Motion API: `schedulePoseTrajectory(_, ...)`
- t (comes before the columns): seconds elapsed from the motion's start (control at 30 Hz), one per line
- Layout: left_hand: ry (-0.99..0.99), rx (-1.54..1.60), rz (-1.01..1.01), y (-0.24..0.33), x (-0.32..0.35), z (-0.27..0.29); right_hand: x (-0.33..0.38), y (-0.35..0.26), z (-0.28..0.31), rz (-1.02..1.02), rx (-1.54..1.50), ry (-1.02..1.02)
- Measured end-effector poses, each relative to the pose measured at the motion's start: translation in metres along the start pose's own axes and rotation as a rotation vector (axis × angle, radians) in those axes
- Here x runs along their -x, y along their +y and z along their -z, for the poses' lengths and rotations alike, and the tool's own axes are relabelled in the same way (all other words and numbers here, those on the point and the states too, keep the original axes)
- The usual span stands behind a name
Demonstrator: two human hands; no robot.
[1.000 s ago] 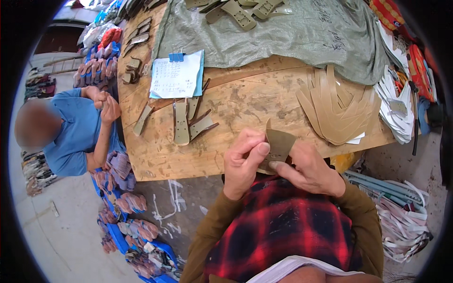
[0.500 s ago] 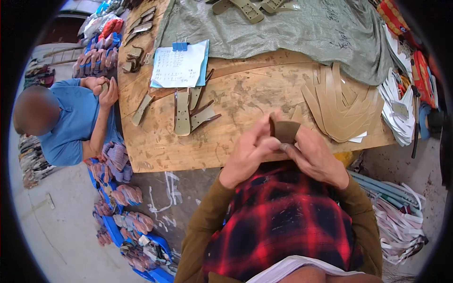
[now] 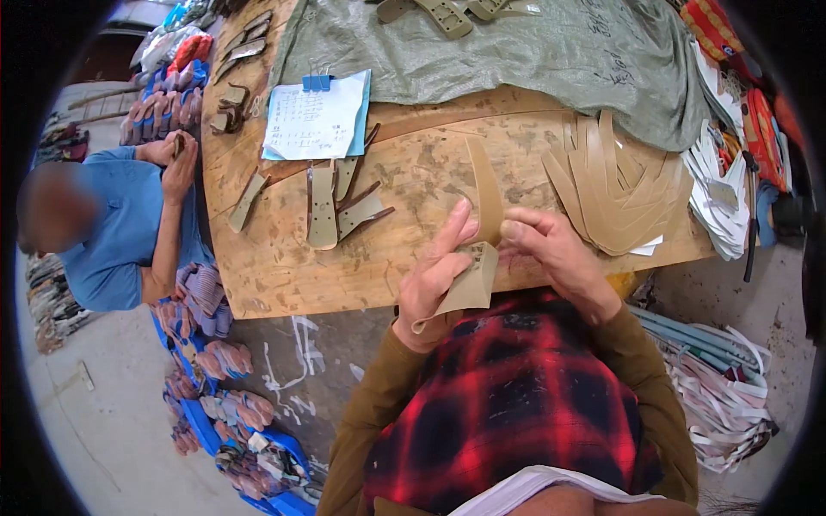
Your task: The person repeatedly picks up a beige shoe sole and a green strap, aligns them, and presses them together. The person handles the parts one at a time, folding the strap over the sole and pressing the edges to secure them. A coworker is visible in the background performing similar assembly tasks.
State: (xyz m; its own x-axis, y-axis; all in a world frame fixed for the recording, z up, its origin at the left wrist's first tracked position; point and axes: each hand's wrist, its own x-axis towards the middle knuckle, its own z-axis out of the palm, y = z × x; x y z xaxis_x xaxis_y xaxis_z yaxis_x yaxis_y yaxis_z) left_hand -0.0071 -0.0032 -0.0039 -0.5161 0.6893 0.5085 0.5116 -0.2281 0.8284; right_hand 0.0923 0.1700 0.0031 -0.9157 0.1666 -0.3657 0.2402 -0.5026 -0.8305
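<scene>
Khaki strap panel [image 3: 473, 279] is up in the hands right over the near edge of the wooden table [image 3: 275, 284], with a curved tan strip [image 3: 488, 185] sticking up past it; can't tell if they're one piece. Nearest neighbour on the right is a fan of tan strips [image 3: 619, 211], piled on each other, with white strips [image 3: 718, 211] beyond. Over on the left there's some holed, dark-edged pieces [image 3: 323, 206] just below a sheet of paper [image 3: 318, 120] with a blue binder clip [image 3: 317, 82]. Grey-green woven sheet [image 3: 508, 64] covers the back, more holed pieces [image 3: 447, 17] on top. Person in a blue shirt [image 3: 129, 224] is off the left end.

As for pose, both forearms come up from below, brown sleeves, wrists angled inward. Left hand [image 3: 428, 288] has the panel between thumb and fingers. Right hand [image 3: 555, 249] is curled, fingertips by the strip's right edge; can't tell if it's gripping.
</scene>
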Motion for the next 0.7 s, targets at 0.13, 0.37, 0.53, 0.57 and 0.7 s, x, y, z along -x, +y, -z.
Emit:
schedulePoseTrajectory(0.13, -0.036, 0.023, 0.07, 0.0, 0.006, 0.005, 0.002, -0.007, -0.001, 0.188, 0.177, 0.051)
schedulePoseTrajectory(0.37, 0.007, -0.047, -0.012, 0.009, 0.003, 0.002, 0.002, 0.002, -0.011, 0.237, 0.226, 0.048)
schedulePoseTrajectory(0.53, -0.015, 0.147, -0.002, 0.016, 0.01, 0.001, -0.001, 0.011, 0.003, 0.095, -0.105, 0.118)
schedulePoseTrajectory(0.57, -0.014, 0.095, 0.005, 0.014, 0.011, 0.001, 0.002, 0.009, 0.003, 0.107, -0.031, 0.119)
schedulePoseTrajectory(0.7, -0.051, -0.079, -0.009, 0.0, 0.01, 0.003, 0.014, -0.004, -0.014, 0.231, 0.229, 0.172)
